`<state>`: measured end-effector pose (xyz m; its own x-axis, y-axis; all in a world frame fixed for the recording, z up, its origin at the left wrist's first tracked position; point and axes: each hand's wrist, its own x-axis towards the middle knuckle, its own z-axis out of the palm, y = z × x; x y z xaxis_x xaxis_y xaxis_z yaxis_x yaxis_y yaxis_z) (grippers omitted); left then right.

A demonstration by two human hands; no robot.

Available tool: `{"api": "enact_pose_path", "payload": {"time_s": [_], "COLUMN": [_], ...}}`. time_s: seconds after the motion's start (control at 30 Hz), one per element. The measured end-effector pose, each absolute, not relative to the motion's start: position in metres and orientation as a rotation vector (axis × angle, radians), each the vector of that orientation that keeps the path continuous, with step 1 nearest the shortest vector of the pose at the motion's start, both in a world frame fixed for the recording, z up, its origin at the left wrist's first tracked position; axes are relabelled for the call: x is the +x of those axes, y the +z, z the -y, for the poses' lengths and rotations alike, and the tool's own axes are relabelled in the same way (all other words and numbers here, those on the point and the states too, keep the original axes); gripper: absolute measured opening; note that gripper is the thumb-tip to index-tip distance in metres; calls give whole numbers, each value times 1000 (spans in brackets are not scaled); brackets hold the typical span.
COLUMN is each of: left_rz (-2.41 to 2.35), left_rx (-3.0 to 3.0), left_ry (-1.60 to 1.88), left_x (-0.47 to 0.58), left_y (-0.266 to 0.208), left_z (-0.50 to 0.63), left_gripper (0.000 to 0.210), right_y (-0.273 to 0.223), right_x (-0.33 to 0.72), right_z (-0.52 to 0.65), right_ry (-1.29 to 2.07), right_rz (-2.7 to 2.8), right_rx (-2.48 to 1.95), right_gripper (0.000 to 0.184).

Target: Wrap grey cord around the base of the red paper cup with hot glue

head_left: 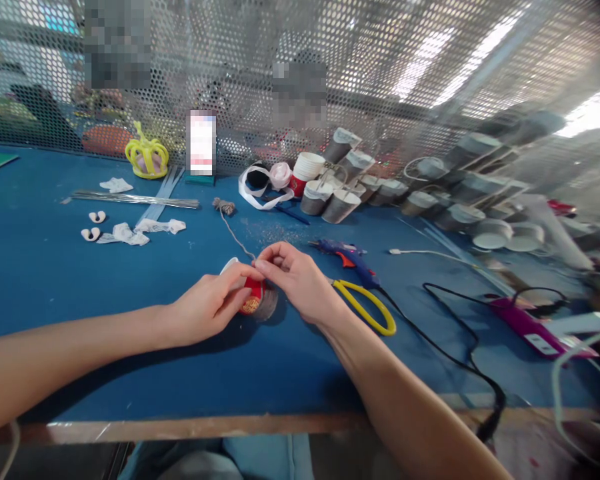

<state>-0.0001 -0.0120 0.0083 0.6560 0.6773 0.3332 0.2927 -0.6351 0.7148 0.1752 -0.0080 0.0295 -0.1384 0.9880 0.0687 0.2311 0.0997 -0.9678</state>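
Note:
A red paper cup (253,288) with a gold print and a white rim lies on its side in front of me. Grey cord appears wound around its lower end. My left hand (207,303) has its fingers closed over the cup from the left. At the cup's upper right, my right hand (300,279) pinches thin grey cord (237,235) between thumb and fingertips. That cord runs back over the table to a small grey bundle (225,206).
A blue glue gun (353,257) and yellow-handled scissors (365,308) lie right of my hands. Grey-wrapped cups (341,207) are piled behind, near a phone (201,143). Metal wires (135,199) lie left; a purple power strip (530,327) and cables lie right.

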Motion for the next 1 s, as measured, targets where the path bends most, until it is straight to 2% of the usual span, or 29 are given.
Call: {"api": "enact_pose_path", "payload": {"time_s": [0.13, 0.33, 0.5, 0.63, 0.7, 0.77, 0.83, 0.93, 1.0], "left_rz": [-693, -759, -762, -761, -786, -802, -804, -794, -791], "left_rx": [2325, 2358, 2371, 2345, 2344, 2340, 2355, 2390, 2388], "left_ry": [821, 768, 766, 811, 820, 830, 829, 800, 782], "left_x": [1, 2, 2, 1, 0, -1, -1, 0, 1], "left_y": [9, 11, 10, 10, 10, 10, 9, 5, 3], "left_z": [12, 14, 15, 15, 14, 13, 11, 9, 9], "left_gripper": [28, 30, 28, 28, 28, 28, 28, 29, 29], "right_y": [29, 27, 33, 64, 84, 96, 97, 76, 57], "right_x": [174, 171, 179, 208, 231, 256, 279, 304, 311], "right_z": [7, 4, 1, 12, 19, 22, 18, 4, -8], "right_ry": [1206, 1266, 978, 752, 519, 320, 133, 202, 313], "right_rz": [1446, 1436, 1699, 1682, 1674, 1584, 1495, 1472, 1473], "right_rx": [-1175, -1130, -1299, -1383, -1435, -1575, -1972, -2245, -2343], "right_gripper": [17, 17, 29, 31, 31, 31, 30, 17, 18]}}
